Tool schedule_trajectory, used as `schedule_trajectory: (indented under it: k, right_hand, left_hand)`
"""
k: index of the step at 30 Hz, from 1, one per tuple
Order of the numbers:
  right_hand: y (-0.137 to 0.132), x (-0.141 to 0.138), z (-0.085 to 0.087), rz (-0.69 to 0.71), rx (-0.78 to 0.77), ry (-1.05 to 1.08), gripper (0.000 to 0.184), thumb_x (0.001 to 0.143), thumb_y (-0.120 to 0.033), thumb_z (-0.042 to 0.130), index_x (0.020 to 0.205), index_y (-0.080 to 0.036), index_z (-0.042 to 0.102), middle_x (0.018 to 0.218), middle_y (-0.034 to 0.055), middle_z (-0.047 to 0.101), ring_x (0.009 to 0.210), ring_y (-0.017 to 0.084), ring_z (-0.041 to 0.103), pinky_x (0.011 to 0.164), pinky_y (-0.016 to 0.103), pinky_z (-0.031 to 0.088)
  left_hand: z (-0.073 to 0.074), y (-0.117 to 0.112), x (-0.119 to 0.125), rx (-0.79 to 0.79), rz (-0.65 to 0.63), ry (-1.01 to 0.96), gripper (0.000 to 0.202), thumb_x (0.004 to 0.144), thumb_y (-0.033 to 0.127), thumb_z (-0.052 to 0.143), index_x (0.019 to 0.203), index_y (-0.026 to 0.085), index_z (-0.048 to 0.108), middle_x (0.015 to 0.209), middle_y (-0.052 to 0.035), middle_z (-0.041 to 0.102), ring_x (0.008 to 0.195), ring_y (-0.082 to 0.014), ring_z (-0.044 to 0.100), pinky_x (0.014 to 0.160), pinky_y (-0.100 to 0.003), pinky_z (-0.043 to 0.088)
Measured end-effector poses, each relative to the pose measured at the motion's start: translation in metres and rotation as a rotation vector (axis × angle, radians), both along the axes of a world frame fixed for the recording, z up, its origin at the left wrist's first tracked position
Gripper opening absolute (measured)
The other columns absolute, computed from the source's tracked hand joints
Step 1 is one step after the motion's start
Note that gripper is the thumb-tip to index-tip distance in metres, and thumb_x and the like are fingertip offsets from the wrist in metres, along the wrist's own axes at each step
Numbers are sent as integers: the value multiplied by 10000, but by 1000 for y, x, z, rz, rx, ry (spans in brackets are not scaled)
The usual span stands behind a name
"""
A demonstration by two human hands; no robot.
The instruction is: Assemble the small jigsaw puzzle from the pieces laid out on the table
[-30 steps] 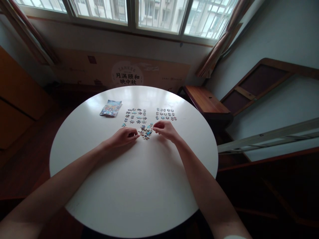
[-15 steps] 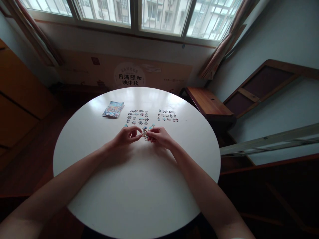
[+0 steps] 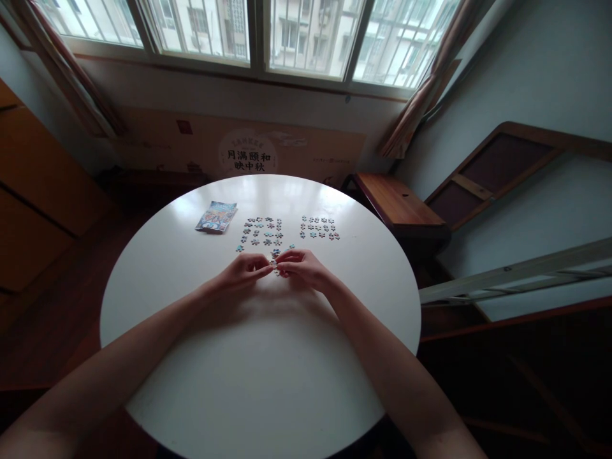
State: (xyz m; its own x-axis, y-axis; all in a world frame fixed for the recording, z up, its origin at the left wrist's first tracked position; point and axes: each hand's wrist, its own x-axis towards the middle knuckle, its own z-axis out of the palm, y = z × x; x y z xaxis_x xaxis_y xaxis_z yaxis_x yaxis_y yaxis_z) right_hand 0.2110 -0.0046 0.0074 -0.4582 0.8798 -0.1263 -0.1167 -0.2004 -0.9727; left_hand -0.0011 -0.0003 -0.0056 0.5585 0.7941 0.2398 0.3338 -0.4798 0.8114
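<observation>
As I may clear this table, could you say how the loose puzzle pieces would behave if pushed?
The puzzle pieces look small, flat and thin, so probably light and stiff. On the glossy white table they would likely slide and scatter, not roll. Lying flat, they may be fiddly to lift.

Left hand (image 3: 245,268) and right hand (image 3: 302,268) closer together.

A Room at Home

It was a domestic room — a round white table (image 3: 258,370) stood under a wide window (image 3: 306,32) with curtains (image 3: 417,102), a wooden bench (image 3: 396,204) sat by the wall, and jigsaw pieces (image 3: 262,231) lay in rows.
</observation>
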Motion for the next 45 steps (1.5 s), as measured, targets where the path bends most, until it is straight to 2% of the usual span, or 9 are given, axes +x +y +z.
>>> schedule_trajectory:
  k: [6, 14, 20, 27, 29, 33, 38, 45]
  right_hand:
    - [0, 0, -1, 22, 28, -34, 352, 638, -286, 818, 931, -140, 687, 729, 36, 695, 636, 116, 630, 638, 271, 526]
    - [-2, 0, 0, 18, 40, -57, 321, 634, -298, 824, 861, -142, 659, 713, 30, 692, 664, 130, 646, 622, 264, 527]
    - [-4, -1, 2, 22, 48, -72, 310, 635, -310, 822, 825, -144, 643, 697, 26, 686, 664, 136, 661, 603, 256, 534]
    - [-6, -3, 2, 23, 55, -94, 272, 680, -322, 790, 800, -142, 625, 700, 32, 681, 671, 140, 676, 597, 246, 543]
    - [-7, -3, 3, 23, 51, -93, 281, 689, -315, 786, 842, -143, 624, 713, 34, 685, 662, 139, 675, 584, 241, 540]
    - [-7, -4, 3, 10, 46, -103, 351, 707, -281, 774, 999, -159, 622, 733, 31, 696, 660, 133, 670, 569, 231, 534]
    - [-7, -5, 0, 12, 91, -129, 258, 729, -290, 754, 927, -157, 659, 762, 46, 703, 657, 133, 666, 558, 233, 525]
    - [-7, -5, 0, 10, 110, -141, 276, 713, -330, 767, 907, -155, 679, 744, 50, 704, 672, 143, 666, 565, 241, 522]
  left_hand:
    - [0, -1, 1, -34, 1, -12, 310, 836, 406, 613, 796, 103, 666, 584, 27, 491, 534, -63, 394, 470, -174, 299]
    - [4, -2, 4, 4, 39, 22, 283, 844, 378, 596, 806, 104, 657, 586, 29, 489, 522, -57, 373, 469, -169, 294]
    - [3, -1, 5, 14, 21, 42, 275, 856, 362, 571, 842, 108, 674, 561, 35, 475, 513, -59, 364, 476, -172, 293]
    - [-1, 3, 2, 1, 21, -14, 312, 866, 394, 561, 832, 103, 669, 661, -14, 593, 567, -75, 449, 506, -177, 353]
    - [0, 3, 1, -12, 15, -29, 319, 869, 401, 560, 824, 103, 663, 695, -28, 616, 594, -83, 481, 523, -181, 375]
    - [2, 1, 2, -58, 6, -42, 324, 877, 407, 555, 841, 101, 657, 642, -12, 584, 561, -79, 476, 494, -177, 361]
    - [4, 0, 3, -79, 1, -77, 346, 874, 429, 559, 830, 101, 658, 626, -9, 573, 552, -79, 479, 478, -172, 361]
    - [9, -1, 3, -91, 20, -56, 349, 863, 438, 570, 802, 103, 650, 631, -5, 570, 569, -84, 492, 503, -179, 372]
